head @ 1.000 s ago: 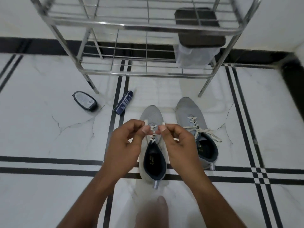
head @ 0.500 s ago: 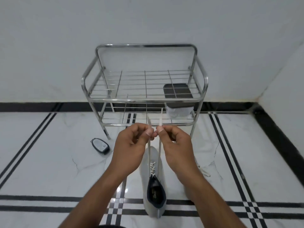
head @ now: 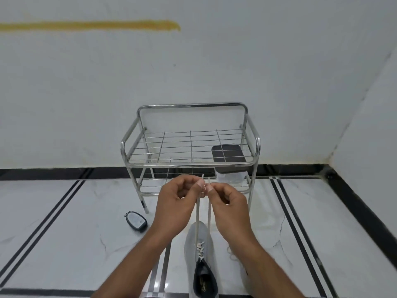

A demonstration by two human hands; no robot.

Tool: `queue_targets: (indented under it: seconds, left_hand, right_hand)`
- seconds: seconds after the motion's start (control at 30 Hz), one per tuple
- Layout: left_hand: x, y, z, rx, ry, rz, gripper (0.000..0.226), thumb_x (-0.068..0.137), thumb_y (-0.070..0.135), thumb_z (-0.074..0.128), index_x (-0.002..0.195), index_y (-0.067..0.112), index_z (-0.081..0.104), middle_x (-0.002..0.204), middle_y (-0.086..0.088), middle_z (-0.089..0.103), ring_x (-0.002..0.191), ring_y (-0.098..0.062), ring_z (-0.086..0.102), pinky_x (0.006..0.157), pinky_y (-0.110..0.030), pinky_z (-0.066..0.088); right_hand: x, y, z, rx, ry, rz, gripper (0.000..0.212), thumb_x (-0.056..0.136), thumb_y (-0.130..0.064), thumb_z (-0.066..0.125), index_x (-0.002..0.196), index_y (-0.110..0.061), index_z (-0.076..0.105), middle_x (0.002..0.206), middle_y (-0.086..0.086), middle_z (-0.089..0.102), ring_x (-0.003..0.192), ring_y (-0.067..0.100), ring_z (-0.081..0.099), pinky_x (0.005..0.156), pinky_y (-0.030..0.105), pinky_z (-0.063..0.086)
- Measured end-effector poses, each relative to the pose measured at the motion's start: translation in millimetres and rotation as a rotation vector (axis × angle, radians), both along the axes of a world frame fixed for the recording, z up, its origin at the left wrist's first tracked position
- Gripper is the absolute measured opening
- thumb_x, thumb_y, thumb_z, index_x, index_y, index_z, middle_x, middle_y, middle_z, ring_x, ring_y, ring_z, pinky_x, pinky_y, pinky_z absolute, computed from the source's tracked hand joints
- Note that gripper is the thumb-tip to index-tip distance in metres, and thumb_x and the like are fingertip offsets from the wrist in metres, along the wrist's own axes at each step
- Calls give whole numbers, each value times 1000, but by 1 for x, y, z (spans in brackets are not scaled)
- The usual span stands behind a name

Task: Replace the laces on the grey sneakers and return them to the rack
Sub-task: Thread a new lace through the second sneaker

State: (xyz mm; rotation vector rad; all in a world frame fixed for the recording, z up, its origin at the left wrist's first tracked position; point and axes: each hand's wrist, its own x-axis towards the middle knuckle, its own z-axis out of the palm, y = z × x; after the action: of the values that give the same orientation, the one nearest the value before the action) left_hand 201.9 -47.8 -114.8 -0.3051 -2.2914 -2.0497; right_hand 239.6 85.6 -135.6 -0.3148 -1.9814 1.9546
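Observation:
A grey sneaker (head: 198,239) with a dark lining stands on the floor, toe pointing away from me. Its white lace (head: 197,214) runs up in two taut strands from the eyelets. My left hand (head: 178,203) pinches the left strand near its tip, and my right hand (head: 227,201) pinches the right strand; the fingertips nearly touch, well above the shoe. The second grey sneaker (head: 241,268) is mostly hidden behind my right forearm; only some lace and its side show. The steel rack (head: 189,162) stands just beyond my hands against the wall.
A dark-lidded clear container (head: 231,166) sits on the rack's lower shelf at the right. A small black oval object (head: 136,220) lies on the marble floor left of the rack. The room's corner is at the right.
Both hands have pulled the lace ends upward, away from the sneaker, drawing the strands long and taut. The camera has tilted up, showing the whole rack and wall.

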Motion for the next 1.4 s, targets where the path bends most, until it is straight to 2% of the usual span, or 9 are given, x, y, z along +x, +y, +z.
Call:
queue_targets:
  seconds: [0.1,0.17,0.3,0.47,0.6,0.77,0.97,1.17,1.4]
  left_hand:
    - [1,1,3,-53,26,11,6,101,25,75,98,26,80,92,7,81,89,-12,76,86,-31,62]
    - [0,1,3,-74,31,9,7,101,25,75,98,27,80,92,9,81,89,-12,75,85,-29,60]
    - [-2,3,1,-77,32,-8,9,102,19,73,101,25,81,93,7,81,91,-13,77,87,-30,62]
    - [0,8,2,-36,10,-12,8,102,21,73,102,24,82,95,8,81,92,-11,74,82,-15,56]
    - [0,9,-1,-30,-16,-11,9,101,27,74,103,28,82,95,7,80,88,-12,71,81,-21,57]
    - [0,9,-3,-22,-23,-20,9,101,26,73,104,28,82,97,7,81,95,-19,74,86,-29,60]
    - [0,10,-2,-8,-19,-22,9,101,24,74,102,26,82,92,5,80,93,-22,73,80,-22,58]
    - [-1,8,-9,-9,-10,-29,9,101,28,74,104,29,82,98,7,80,95,-15,74,85,-29,59]
    - [-3,5,-18,19,-16,-51,12,105,24,69,112,20,78,98,5,82,95,-10,76,87,-22,59]
  right_hand:
    - [1,2,3,0,7,-12,11,104,-29,71,98,-29,80,93,-12,80,94,6,74,88,25,57]
    - [1,3,3,3,15,-13,10,103,-28,71,98,-29,80,93,-13,80,94,5,74,87,21,56]
    - [1,4,3,-12,16,-4,9,102,-28,73,99,-29,82,94,-12,81,95,7,75,90,27,59]
    - [1,5,3,-22,12,-6,9,102,-30,73,100,-29,82,94,-12,81,95,8,76,92,31,60]
    - [0,7,3,-7,11,-24,9,102,-32,74,101,-31,82,95,-14,81,96,8,75,91,31,60]
    - [0,9,2,9,16,-31,10,103,-29,73,100,-32,82,94,-13,81,96,9,75,90,31,60]
    - [0,10,5,24,21,-47,9,102,-27,74,99,-31,83,93,-14,81,95,6,75,90,28,59]
    - [2,11,4,43,23,-42,9,101,-28,75,101,-32,82,94,-16,81,96,3,75,91,26,59]
    - [-2,12,-6,82,12,-16,10,105,-29,69,103,-27,79,96,-11,81,97,5,75,90,24,58]
